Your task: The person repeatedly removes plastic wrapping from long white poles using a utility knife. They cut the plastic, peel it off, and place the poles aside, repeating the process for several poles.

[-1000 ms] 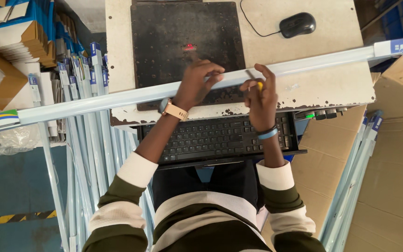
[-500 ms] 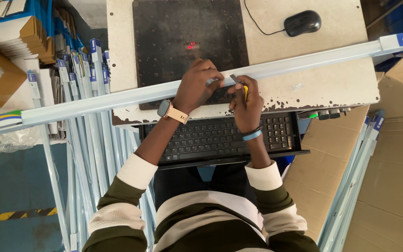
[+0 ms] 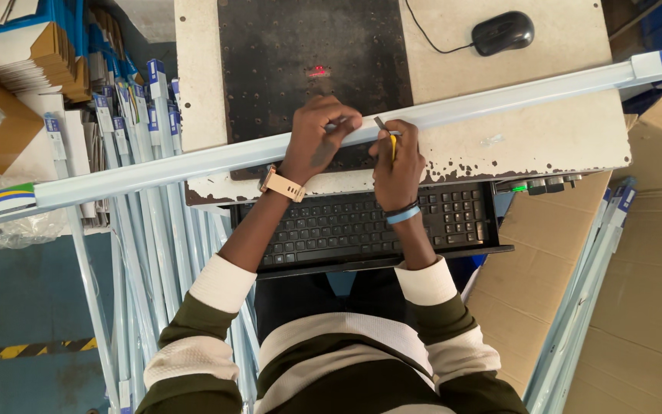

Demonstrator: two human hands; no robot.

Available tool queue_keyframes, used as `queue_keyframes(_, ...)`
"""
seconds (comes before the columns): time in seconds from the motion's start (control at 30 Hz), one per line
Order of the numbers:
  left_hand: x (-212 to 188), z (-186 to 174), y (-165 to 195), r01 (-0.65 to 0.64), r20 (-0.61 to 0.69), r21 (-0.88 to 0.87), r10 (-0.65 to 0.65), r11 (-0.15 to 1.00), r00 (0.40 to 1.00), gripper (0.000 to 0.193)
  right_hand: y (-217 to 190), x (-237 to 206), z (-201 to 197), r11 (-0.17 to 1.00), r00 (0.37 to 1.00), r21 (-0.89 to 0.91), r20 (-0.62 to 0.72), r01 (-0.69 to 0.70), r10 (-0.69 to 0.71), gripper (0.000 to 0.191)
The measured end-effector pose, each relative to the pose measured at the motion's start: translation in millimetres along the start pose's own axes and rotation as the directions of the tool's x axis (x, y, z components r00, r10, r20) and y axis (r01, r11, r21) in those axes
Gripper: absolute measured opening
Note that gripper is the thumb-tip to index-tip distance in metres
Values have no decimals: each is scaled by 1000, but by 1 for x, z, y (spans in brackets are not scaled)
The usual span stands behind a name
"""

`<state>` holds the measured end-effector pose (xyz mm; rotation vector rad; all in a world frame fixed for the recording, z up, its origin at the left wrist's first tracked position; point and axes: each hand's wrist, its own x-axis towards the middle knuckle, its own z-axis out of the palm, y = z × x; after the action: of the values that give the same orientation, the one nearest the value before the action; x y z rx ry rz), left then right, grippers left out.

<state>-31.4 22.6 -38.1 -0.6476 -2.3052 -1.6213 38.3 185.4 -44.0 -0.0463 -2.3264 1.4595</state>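
Note:
A long pale blue tube box (image 3: 499, 100) lies slantwise across the worn white desk (image 3: 545, 138), reaching past both its sides. My left hand (image 3: 317, 138) grips the box near the middle of the desk. My right hand (image 3: 397, 162) holds a small yellow-handled cutter (image 3: 387, 134), whose blade tip touches the box right beside the left fingers. A black perforated plate (image 3: 308, 46) with a small red light spot lies under and behind the box.
A black mouse (image 3: 503, 32) sits at the desk's back right. A black keyboard (image 3: 346, 224) rests on a tray below the desk edge. Several long tube boxes (image 3: 139, 253) lean at left. Cardboard sheets (image 3: 637, 291) lie at right, stacked cartons (image 3: 32, 54) at back left.
My right hand has shifted left along the box and drawn close to the left hand, turning the cutter so its blade meets the box. The left hand has kept its grip.

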Motion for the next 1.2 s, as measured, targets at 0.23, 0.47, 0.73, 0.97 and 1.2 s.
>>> queue_keyframes(0.23,11,-21,-14,-8,-452,537,296,843,842,64,26,-4,-30,971,968,138,-185,196,-170,25)
queue_keyframes(0.47,-25,-51,6,-113,213,521,0,846,977,54,24,-33,-87,968,974,-219,-163,121,-159,13)
queue_keyframes(0.73,-33,-62,18,-94,228,518,-31,850,973,38,27,0,-92,614,980,-767,100,186,-173,24)
queue_keyframes(0.97,1,-96,-24,-149,130,586,89,796,987,45,19,48,-43,636,856,-601,172,484,-488,43)
queue_keyframes(1.2,28,-88,-59,-145,111,647,95,749,989,47,18,105,24,744,853,-418,300,520,-427,46)
